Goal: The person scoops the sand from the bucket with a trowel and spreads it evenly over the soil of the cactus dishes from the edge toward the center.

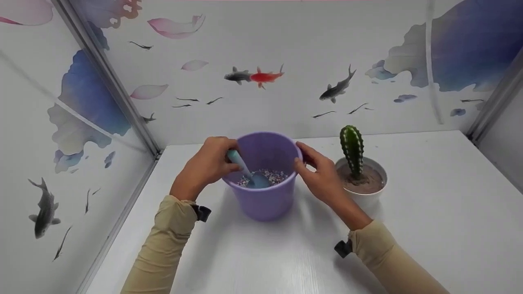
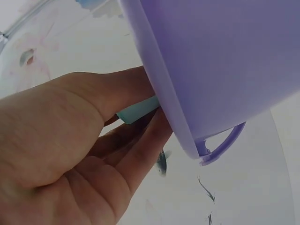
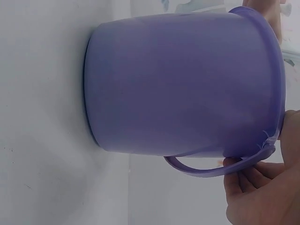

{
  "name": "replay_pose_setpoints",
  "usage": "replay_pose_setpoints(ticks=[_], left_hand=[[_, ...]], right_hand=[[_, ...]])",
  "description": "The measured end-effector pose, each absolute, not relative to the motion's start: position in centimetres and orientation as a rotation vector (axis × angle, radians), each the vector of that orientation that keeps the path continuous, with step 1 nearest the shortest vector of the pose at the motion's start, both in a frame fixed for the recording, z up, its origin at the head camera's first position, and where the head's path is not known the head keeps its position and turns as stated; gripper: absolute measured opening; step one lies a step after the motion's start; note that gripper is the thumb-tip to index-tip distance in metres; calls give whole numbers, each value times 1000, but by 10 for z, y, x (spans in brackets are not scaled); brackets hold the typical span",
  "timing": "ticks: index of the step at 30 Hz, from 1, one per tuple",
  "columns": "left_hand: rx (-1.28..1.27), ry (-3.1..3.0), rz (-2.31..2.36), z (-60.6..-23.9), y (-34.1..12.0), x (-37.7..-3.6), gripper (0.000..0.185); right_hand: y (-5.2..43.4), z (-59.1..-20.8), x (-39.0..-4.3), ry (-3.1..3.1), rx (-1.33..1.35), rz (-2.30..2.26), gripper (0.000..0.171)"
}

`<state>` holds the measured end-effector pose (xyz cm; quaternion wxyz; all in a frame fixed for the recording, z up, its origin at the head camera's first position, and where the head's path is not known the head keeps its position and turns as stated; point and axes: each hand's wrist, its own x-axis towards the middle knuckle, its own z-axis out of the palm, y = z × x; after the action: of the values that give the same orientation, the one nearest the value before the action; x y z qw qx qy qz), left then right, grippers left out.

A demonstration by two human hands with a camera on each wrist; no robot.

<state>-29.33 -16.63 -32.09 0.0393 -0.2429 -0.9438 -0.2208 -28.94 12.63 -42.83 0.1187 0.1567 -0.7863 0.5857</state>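
Observation:
A purple bucket (image 1: 263, 204) stands upright on the white table, with small multicoloured gravel (image 1: 278, 175) on its inside bottom. Over the near left rim my left hand (image 1: 209, 162) holds a small shovel (image 1: 259, 180) by its teal handle, the blue-grey blade down at the gravel. In the left wrist view the shovel's handle (image 2: 138, 111) lies between thumb and fingers, its lower part hidden by the bucket wall. My right hand (image 1: 320, 173) grips the bucket's right rim, thumb on the near side. The bucket's carrying handle (image 3: 199, 172) hangs down beside those fingers in the right wrist view.
Right of the bucket, close to my right forearm, stands a green cactus (image 1: 352, 151) in a white pot (image 1: 365, 199) of brown soil. White wall panels (image 1: 286, 114) painted with fish and petals enclose the table's back and sides.

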Motion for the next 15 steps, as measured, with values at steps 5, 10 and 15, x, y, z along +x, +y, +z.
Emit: replay_pose_setpoints(ticks=[5,10,15], left_hand=[[-714,-2906,-638,-324,-168,-291,20],[-733,-2981,-542,-324,-163,-290,16],[-711,-2955,-378,-320,-154,-285,16]], right_hand=[[123,-434,-289,-2256,440,1714,52],[123,-437,-289,-2225,449,1722,51],[124,-435,-289,-2227,449,1737,51]])
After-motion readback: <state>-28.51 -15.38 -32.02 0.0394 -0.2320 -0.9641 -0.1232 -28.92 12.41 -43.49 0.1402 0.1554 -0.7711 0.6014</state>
